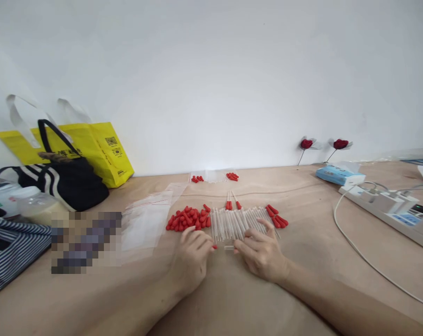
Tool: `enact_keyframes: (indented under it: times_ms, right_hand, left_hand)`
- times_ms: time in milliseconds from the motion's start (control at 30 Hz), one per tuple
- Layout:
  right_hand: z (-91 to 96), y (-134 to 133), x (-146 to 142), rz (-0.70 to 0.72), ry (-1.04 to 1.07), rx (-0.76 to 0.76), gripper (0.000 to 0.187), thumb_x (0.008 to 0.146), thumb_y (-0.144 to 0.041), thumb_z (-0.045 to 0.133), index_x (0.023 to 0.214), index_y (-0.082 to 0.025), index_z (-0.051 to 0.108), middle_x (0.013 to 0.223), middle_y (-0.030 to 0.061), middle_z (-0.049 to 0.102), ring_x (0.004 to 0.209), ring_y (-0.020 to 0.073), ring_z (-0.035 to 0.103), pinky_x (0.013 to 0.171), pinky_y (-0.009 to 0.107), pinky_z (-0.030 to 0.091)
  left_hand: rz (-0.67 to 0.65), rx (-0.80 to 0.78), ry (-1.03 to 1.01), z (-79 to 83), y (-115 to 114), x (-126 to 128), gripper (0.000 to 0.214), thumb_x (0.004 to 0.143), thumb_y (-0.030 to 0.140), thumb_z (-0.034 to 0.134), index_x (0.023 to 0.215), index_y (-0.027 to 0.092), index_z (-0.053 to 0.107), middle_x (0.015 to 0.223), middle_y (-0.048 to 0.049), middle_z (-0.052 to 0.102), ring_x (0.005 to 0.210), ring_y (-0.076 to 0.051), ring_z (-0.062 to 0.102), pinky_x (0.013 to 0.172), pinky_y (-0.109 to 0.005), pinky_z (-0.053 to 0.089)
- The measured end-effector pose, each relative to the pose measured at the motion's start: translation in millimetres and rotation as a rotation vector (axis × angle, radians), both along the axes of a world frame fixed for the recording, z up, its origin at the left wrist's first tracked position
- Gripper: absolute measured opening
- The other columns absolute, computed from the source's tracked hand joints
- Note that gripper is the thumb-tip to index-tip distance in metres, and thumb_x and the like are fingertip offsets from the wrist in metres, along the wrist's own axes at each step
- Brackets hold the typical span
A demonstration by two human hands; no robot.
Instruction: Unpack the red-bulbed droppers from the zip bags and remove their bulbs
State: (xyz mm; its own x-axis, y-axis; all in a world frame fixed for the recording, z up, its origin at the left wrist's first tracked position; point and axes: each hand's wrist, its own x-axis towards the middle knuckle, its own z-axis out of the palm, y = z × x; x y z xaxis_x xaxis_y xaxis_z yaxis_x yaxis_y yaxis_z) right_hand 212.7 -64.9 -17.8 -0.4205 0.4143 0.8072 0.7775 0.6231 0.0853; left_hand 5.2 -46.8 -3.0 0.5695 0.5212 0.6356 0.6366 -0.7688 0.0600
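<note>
My left hand (pixel 193 254) rests on the table with its fingers pinched on a small red rubber cap (pixel 214 246). My right hand (pixel 259 252) pinches one end of a short clear tube (pixel 229 247) that lies between the two hands. Just beyond the fingers lies a row of several clear tubes (pixel 232 223). A heap of red caps (pixel 188 218) sits to the left of the row and a smaller group of red caps (pixel 277 217) to the right. Three tubes with caps fitted (pixel 232 201) lie behind the row.
Clear plastic bags (pixel 146 223) lie left of the caps. A black striped bag (pixel 62 179) and a yellow bag (pixel 99 149) stand at the back left. A power strip (pixel 389 205) with a white cable (pixel 358 252), a tissue pack (pixel 339 175) and two red roses (pixel 323 144) are at the right.
</note>
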Motion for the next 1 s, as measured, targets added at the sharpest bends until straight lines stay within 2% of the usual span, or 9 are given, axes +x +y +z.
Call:
enact_keyframes:
  times_ms: [133, 233, 333, 433, 533, 667, 800, 933, 1000]
  right_hand:
    - [0.2, 2.2, 1.5, -0.018, 0.006, 0.022, 0.016, 0.085, -0.022, 0.045, 0.08, -0.02, 0.06, 0.051, -0.0044, 0.053, 0.055, 0.0094, 0.045, 0.074, 0.031, 0.027]
    - [-3.0, 6.7, 4.9, -0.034, -0.025, 0.006, 0.021, 0.085, -0.018, 0.041, 0.094, -0.017, 0.06, 0.054, -0.0017, 0.053, 0.053, 0.0104, 0.043, 0.06, 0.028, 0.025]
    - [-7.2, 14.9, 16.6, -0.161, 0.004, -0.091, 0.035, 0.081, -0.011, 0.034, 0.11, -0.012, 0.053, 0.061, 0.0025, 0.053, 0.056, 0.0133, 0.044, 0.06, 0.028, 0.028]
    - [-11.9, 25.8, 31.1, -0.289, 0.06, -0.18, 0.048, 0.074, -0.005, 0.033, 0.12, -0.013, 0.045, 0.078, 0.008, 0.056, 0.067, 0.0174, 0.048, 0.063, 0.029, 0.033]
    - [-17.4, 35.0, 39.7, -0.381, 0.071, -0.241, 0.052, 0.067, -0.001, 0.034, 0.115, -0.014, 0.049, 0.093, 0.0115, 0.054, 0.073, 0.0192, 0.048, 0.063, 0.03, 0.035]
    - [-23.1, 40.3, 41.1, -0.425, 0.057, -0.284, 0.047, 0.064, 0.001, 0.036, 0.105, -0.015, 0.054, 0.094, 0.0109, 0.051, 0.072, 0.0185, 0.047, 0.062, 0.029, 0.035]
    - [-23.6, 39.9, 38.2, -0.446, 0.046, -0.301, 0.043, 0.064, 0.0, 0.037, 0.1, -0.014, 0.055, 0.091, 0.0102, 0.051, 0.073, 0.0184, 0.046, 0.062, 0.028, 0.033]
    - [-21.7, 37.6, 34.1, -0.486, 0.02, -0.351, 0.034, 0.066, -0.001, 0.037, 0.091, -0.014, 0.055, 0.087, 0.0097, 0.051, 0.069, 0.0175, 0.043, 0.06, 0.027, 0.03]
    - [-20.3, 36.1, 32.1, -0.496, 0.01, -0.369, 0.032, 0.067, -0.001, 0.037, 0.09, -0.014, 0.055, 0.086, 0.0095, 0.051, 0.068, 0.0174, 0.042, 0.06, 0.026, 0.029]
  left_hand:
    - [-0.001, -0.005, -0.073, -3.4, -1.9, -0.8, 0.023, 0.086, 0.019, 0.036, 0.075, 0.019, 0.057, 0.074, -0.0032, 0.06, 0.071, -0.015, 0.052, 0.07, -0.031, 0.041]
    - [-0.004, -0.043, -0.148, -4.9, -0.6, -1.0, 0.02, 0.086, 0.021, 0.038, 0.086, 0.019, 0.059, 0.079, -0.0035, 0.057, 0.073, -0.014, 0.054, 0.068, -0.027, 0.044]
    - [0.07, -0.106, -0.227, -1.0, 10.4, -7.5, 0.023, 0.085, 0.021, 0.037, 0.094, 0.018, 0.059, 0.083, -0.0046, 0.055, 0.077, -0.014, 0.056, 0.071, -0.025, 0.046]
    - [0.19, -0.205, -0.253, 9.7, 29.9, -15.7, 0.027, 0.083, 0.022, 0.036, 0.099, 0.017, 0.057, 0.088, -0.0055, 0.056, 0.079, -0.015, 0.057, 0.071, -0.027, 0.047]
    - [0.337, -0.349, -0.228, 24.4, 52.5, -15.8, 0.028, 0.078, 0.022, 0.041, 0.103, 0.017, 0.053, 0.085, -0.0033, 0.06, 0.07, -0.013, 0.057, 0.065, -0.025, 0.047]
    - [0.515, -0.429, 0.015, 40.1, 78.8, -4.7, 0.02, 0.074, 0.028, 0.049, 0.091, 0.02, 0.056, 0.085, -0.0013, 0.063, 0.078, -0.016, 0.058, 0.072, -0.027, 0.043]
    - [0.566, -0.487, 0.131, 45.5, 93.7, 5.4, 0.013, 0.07, 0.032, 0.054, 0.069, 0.022, 0.061, 0.076, -0.001, 0.065, 0.083, -0.02, 0.057, 0.082, -0.035, 0.037]
    - [0.612, -0.502, 0.158, 47.6, 99.3, 22.7, 0.019, 0.069, 0.04, 0.055, 0.071, 0.023, 0.065, 0.094, -0.0045, 0.064, 0.1, -0.026, 0.05, 0.085, -0.042, 0.033]
    - [0.605, -0.517, 0.183, 47.3, 102.0, 37.4, 0.022, 0.07, 0.043, 0.054, 0.069, 0.024, 0.066, 0.096, -0.0052, 0.063, 0.103, -0.028, 0.048, 0.085, -0.043, 0.032]
